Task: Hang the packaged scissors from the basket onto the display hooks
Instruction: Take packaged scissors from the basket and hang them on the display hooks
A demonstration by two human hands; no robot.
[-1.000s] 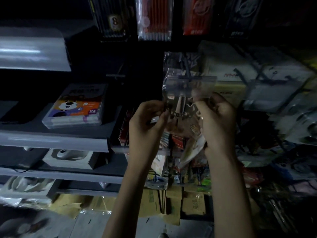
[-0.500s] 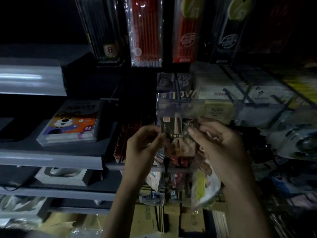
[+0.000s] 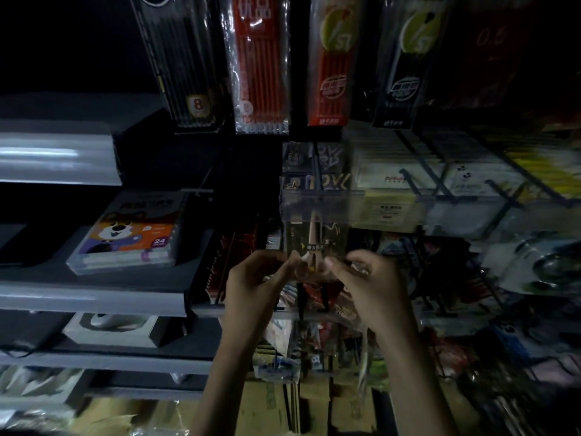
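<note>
A clear packet of scissors hangs upright at the centre of the dim display, its top behind a transparent price strip on a dark hook. My left hand pinches the packet's lower left corner. On the other side my right hand pinches the lower right corner, and more packaging dangles from under that hand. The basket is out of view.
Long packs of pens hang above. Grey shelves at left carry a box of crayons and white boxed goods. Wire hooks with packaged goods crowd the right side. Cardboard boxes sit low down.
The view has tilted upward. The packet of scissors has slid back along the hook under the price strip, and both hands have shifted down to its lower corners.
</note>
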